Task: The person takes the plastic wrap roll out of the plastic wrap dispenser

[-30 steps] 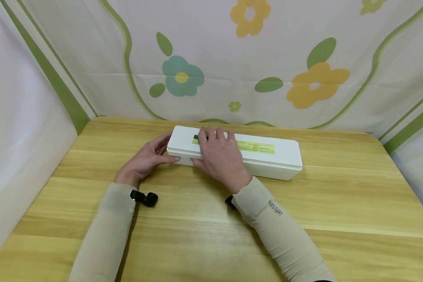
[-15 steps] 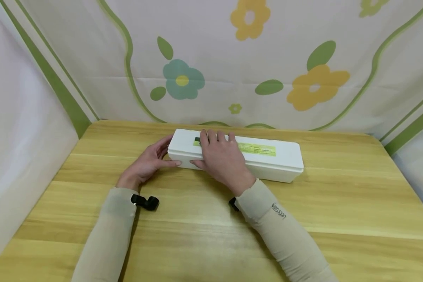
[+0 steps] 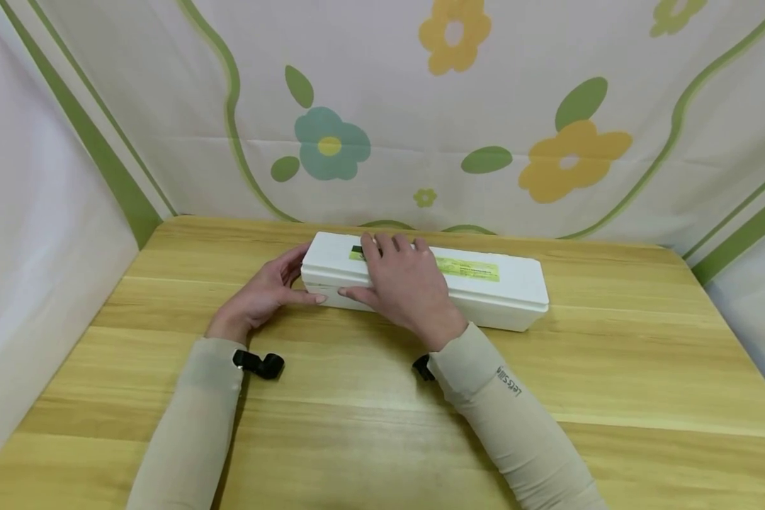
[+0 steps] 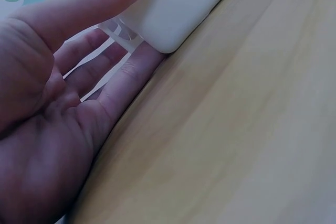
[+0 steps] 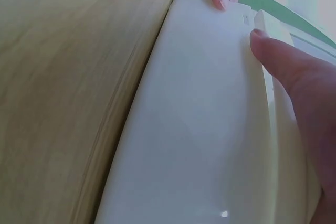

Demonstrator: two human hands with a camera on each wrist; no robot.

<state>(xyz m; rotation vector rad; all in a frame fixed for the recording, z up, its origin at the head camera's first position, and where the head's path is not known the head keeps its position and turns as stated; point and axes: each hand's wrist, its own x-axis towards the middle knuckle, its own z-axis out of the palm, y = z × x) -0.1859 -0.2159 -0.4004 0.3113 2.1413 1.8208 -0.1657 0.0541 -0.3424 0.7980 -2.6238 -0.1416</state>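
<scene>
Plainly, a flowered curtain (image 3: 389, 92) hung behind the wooden surface (image 3: 344, 432), on which a long white box (image 3: 497, 312) lay slightly askew, midway along the far edge, its right end turned towards the near edge. Its lid (image 3: 519, 276) seemed slightly raised at the left end. The right hand (image 3: 411, 290) lay across it, its grip pinching the lid between fingers over the far rim and thumb at the near rim, presumably for purchase on both sides. The left hand (image 3: 264, 289) pinched the box's left end, thumb in front, presumably as a brace. The yellow-green label (image 3: 474, 268) carried print too small to read. Lettering (image 3: 508, 381) on the right sleeve (image 3: 532, 439) apparently read "Let's Slim".
</scene>
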